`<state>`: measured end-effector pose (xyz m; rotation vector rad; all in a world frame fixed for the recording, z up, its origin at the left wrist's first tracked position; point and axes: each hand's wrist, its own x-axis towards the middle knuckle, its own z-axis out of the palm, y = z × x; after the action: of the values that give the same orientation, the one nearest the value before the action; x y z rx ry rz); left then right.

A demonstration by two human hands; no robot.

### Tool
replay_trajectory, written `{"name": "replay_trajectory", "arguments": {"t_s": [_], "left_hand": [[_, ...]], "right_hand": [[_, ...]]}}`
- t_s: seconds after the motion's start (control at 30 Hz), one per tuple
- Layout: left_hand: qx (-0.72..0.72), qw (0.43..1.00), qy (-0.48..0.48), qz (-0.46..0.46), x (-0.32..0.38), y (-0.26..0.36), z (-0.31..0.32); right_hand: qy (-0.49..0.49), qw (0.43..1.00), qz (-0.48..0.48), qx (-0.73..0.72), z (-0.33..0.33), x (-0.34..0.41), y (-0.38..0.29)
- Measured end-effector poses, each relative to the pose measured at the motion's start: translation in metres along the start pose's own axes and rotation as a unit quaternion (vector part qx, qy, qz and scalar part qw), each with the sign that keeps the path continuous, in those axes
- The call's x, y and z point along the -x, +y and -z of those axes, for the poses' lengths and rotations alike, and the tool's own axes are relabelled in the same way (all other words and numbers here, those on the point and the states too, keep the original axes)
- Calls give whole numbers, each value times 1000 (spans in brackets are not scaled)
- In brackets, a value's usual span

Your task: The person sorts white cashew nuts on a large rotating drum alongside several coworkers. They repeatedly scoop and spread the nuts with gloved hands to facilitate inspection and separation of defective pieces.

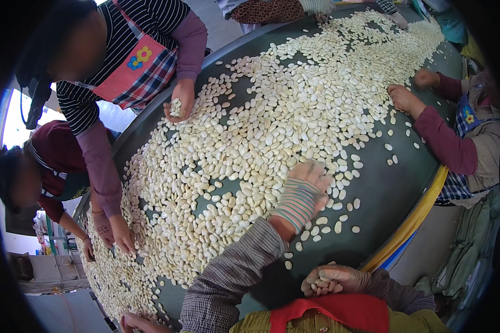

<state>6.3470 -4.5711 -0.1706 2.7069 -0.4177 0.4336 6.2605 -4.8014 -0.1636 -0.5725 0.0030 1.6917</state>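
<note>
My left hand (302,193), in a striped fingerless glove, reaches palm down onto the spread of large white beans (250,137). Its fingertips touch the beans; whether they pinch one is hidden. Close to my body, my right hand (335,278) is cupped around a small handful of beans (324,286), some with a pinkish tint. Loose beans (337,227) lie scattered on the dark tabletop (383,204) to the right of my left hand.
Across the table, a co-worker's hand (181,100) holds beans; the other hand (123,235) picks among them. More co-workers' hands work at the right (404,100), far end and lower left (143,324). Yellow sheeting (425,208) hangs along the near edge. Green sacks (462,245) lie at right.
</note>
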Motion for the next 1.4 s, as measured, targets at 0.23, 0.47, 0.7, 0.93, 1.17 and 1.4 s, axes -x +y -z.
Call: {"name": "replay_trajectory", "arguments": {"t_s": [0.23, 0.47, 0.7, 0.93, 1.17, 1.4], "left_hand": [[-160, 954, 15, 253, 90, -90, 68], [-90, 944, 139, 285, 98, -90, 73], [36, 954, 45, 296, -94, -121, 18], [-80, 986, -118, 88, -160, -34, -64], [12, 995, -75, 66, -26, -37, 0], [229, 887, 79, 392, 4, -69, 50]], "right_hand": [[-49, 999, -5, 0, 7, 14, -16], [-54, 998, -7, -8, 6, 27, -38], [-57, 998, -37, 16, 28, 37, -47], [-43, 999, -17, 6, 46, 47, -47], [-65, 997, 0, -46, 42, 62, -69], [-65, 994, -8, -86, 44, 74, -87]]}}
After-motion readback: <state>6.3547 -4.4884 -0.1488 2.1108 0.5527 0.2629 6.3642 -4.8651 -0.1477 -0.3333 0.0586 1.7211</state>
